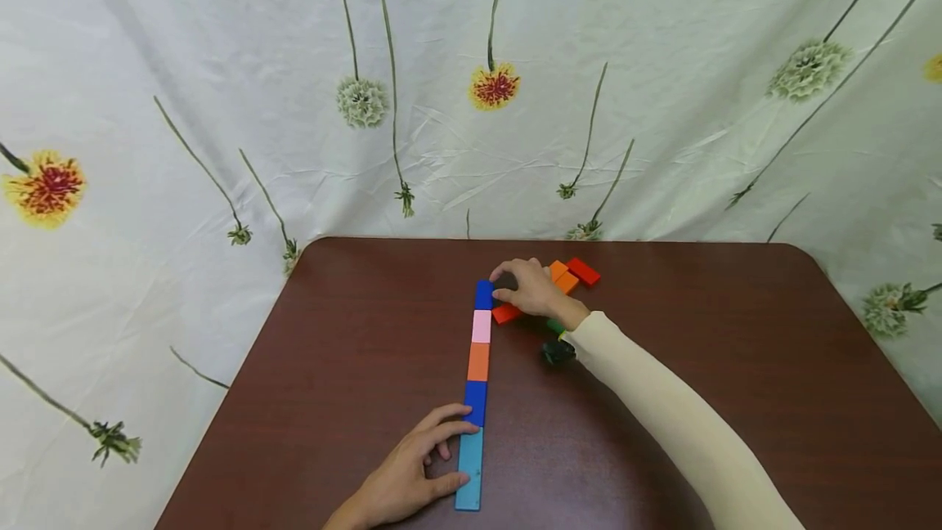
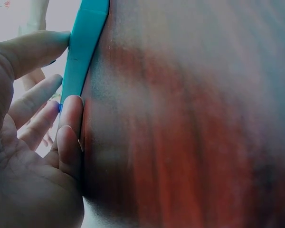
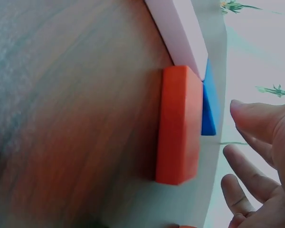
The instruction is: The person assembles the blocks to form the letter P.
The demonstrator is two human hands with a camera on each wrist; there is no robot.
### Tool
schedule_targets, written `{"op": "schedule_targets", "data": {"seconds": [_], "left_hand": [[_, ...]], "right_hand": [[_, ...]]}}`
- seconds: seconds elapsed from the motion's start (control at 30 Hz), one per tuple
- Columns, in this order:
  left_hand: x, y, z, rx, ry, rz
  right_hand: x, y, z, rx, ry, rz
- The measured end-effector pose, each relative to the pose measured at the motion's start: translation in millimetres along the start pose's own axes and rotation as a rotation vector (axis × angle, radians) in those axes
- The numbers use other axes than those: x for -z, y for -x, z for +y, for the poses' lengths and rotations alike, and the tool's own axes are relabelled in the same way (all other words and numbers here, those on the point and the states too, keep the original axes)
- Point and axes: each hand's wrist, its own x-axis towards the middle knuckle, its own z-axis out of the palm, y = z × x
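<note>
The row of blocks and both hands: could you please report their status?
Left hand touching light-blue end; right hand beside far blue block, contact unclear. Row of blocks lined up end to end. Red block close by its right side.

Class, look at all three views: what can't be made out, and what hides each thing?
Green piece, head view: partly hidden by the right arm.
Nearer loose orange block, head view: partly hidden behind the right hand.
Tabletop, head view: near edge cut off by the bottom edge.
Orange sliver, right wrist view: nearly all cut off by the bottom edge.
</note>
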Motion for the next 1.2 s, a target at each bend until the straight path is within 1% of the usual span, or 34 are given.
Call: {"op": "schedule_targets", "data": {"seconds": [0.1,0.2,0.37,0.47,0.7,0.87,1.0,1.2], "left_hand": [[0.2,0.4,0.8,-0.005,-0.003,0.006],[0.6,0.0,1.6,-0.008,-0.009,0.011],[0.2,-0.1,1.5,-0.007,-0.011,0.01],[-0.4,0.8,1.0,-0.006,-0.006,0.008],[-0.9,1.4,-1.2,0.006,0.001,0.002],[-1.3,0.7,-1.5,0.009,-0.005,0.01],[-1.1,0.1,-1.0,0.009,-0.007,0.011],[-0.1,0.1,0.5,0.005,0.008,-0.001]], "right_hand": [[4.4,4.3,1.0,0.023,-0.021,0.004],[7.7,9.5,4.1,0.05,-0.036,-0.008],[8.9,17.8,12.2,0.099,-0.047,-0.093],[8.2,20.9,16.5,0.114,-0.061,-0.131],[9.1,23.4,21.4,0.112,-0.071,-0.167],[7.2,23.4,23.8,0.112,-0.022,-0.18],[5.3,24.5,25.9,0.105,0.012,-0.172],[6.5,25.5,28.5,0.097,0.026,-0.151]]}}
